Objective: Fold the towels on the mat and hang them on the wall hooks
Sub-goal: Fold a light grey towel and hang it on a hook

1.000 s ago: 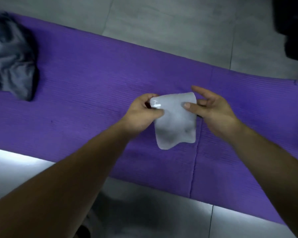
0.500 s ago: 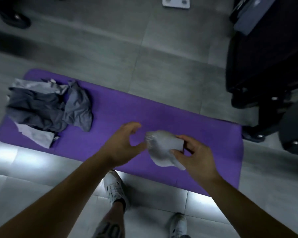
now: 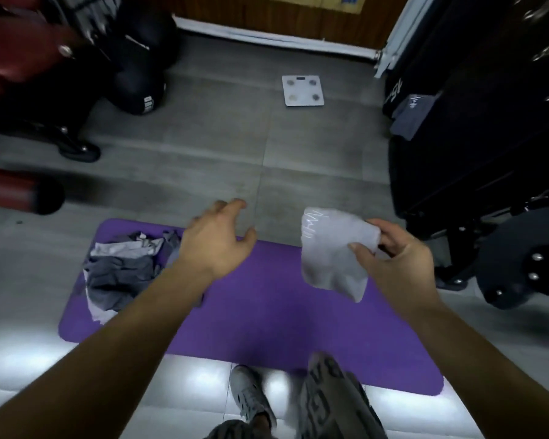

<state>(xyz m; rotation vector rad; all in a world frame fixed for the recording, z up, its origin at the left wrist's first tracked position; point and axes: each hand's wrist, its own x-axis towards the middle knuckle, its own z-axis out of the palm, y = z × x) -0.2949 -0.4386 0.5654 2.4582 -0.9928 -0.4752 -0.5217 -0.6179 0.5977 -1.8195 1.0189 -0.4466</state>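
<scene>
A folded pale grey towel (image 3: 332,251) hangs in the air above the right half of the purple mat (image 3: 267,312), pinched at its right edge by my right hand (image 3: 393,258). My left hand (image 3: 217,239) hovers empty with fingers spread, over the mat's far edge, just right of a heap of unfolded grey and pale towels (image 3: 124,267) lying on the mat's left end. No wall hooks are in view.
A white bathroom scale (image 3: 302,90) lies on the grey tile floor further ahead. Black equipment with a wheel (image 3: 526,258) stands at the right, dark and red gear (image 3: 45,74) at the left. My shoe (image 3: 251,397) and leg are below the mat's near edge.
My left hand let go of the folded towel and moved left. My right hand lifted the towel off the mat, and the view rose far above the floor.
</scene>
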